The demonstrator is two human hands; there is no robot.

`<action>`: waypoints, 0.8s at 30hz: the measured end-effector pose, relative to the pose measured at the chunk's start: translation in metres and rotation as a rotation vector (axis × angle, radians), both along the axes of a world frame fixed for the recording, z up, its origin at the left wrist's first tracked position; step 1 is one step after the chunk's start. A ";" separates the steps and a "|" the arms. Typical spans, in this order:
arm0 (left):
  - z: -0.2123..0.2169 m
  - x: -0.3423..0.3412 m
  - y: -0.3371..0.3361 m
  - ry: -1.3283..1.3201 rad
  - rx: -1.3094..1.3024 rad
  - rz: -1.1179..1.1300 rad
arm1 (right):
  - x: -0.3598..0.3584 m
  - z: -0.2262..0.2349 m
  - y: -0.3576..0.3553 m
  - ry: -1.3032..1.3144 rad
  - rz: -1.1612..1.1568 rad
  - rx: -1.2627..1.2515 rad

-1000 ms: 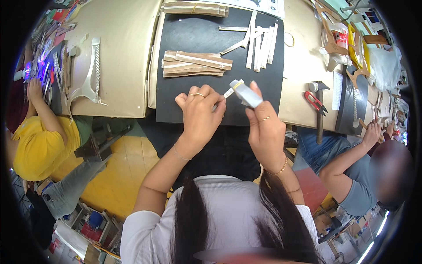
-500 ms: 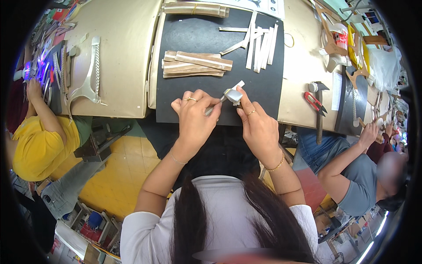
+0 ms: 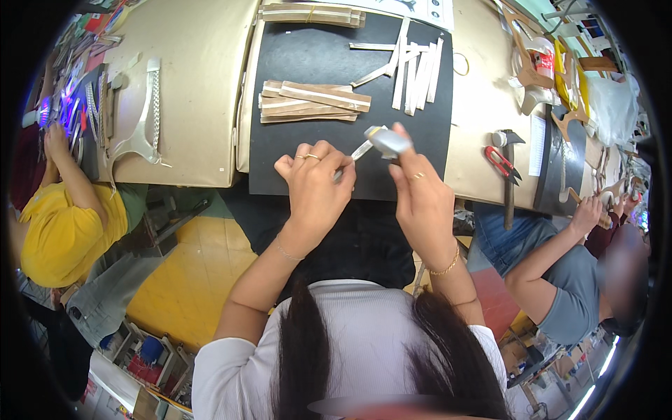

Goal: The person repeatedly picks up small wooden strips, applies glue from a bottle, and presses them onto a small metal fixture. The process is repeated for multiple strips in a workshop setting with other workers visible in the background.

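In my right hand [image 3: 425, 203] is a small silver-grey block [image 3: 388, 143] with a rounded end; its exact kind is unclear. My fingers close around its near side, and it is slightly blurred. A narrow pale strip [image 3: 361, 150] is pinched in my left hand [image 3: 318, 189], its free end pointing away over the black board [image 3: 301, 161]. Part of the strip is hidden by my fingers. Beyond my hands lies a loose pile of brown strips [image 3: 315, 110] with white bands. Several slim whitish strips [image 3: 420, 73] lie at the far right of the board.
A banded bundle of brown strips [image 3: 311, 15] lies at the back. Right of the board are a hammer [image 3: 508, 175] and red-handled snips [image 3: 498, 161]. A silver strap piece [image 3: 143, 133] rests on the left table. Co-workers sit on both sides.
My right hand has moved right and slightly away, carrying the silver-grey block off the strip's far end. My left hand still pinches the strip, almost in the same place.
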State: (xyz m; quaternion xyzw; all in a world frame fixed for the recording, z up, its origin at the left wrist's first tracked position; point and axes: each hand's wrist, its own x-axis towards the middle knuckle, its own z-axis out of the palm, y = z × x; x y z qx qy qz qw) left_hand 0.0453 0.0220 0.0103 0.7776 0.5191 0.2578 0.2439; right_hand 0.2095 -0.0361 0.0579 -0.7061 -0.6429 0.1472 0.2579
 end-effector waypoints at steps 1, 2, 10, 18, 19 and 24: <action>-0.001 0.002 0.001 -0.004 -0.004 -0.003 | 0.000 -0.001 0.000 0.090 -0.014 0.078; -0.001 0.003 0.001 -0.014 -0.005 -0.004 | -0.001 -0.002 0.000 0.050 0.011 0.056; 0.005 -0.004 0.002 0.004 -0.093 0.002 | -0.003 -0.006 0.000 -0.111 0.038 -0.143; -0.005 -0.005 -0.001 -0.025 -0.002 0.018 | -0.001 -0.018 -0.003 -0.108 0.045 -0.100; -0.006 -0.004 -0.002 -0.005 0.005 0.009 | 0.000 -0.017 -0.004 -0.093 0.033 -0.148; -0.013 0.002 0.001 -0.115 0.014 0.005 | 0.006 -0.017 -0.003 0.017 0.007 -0.213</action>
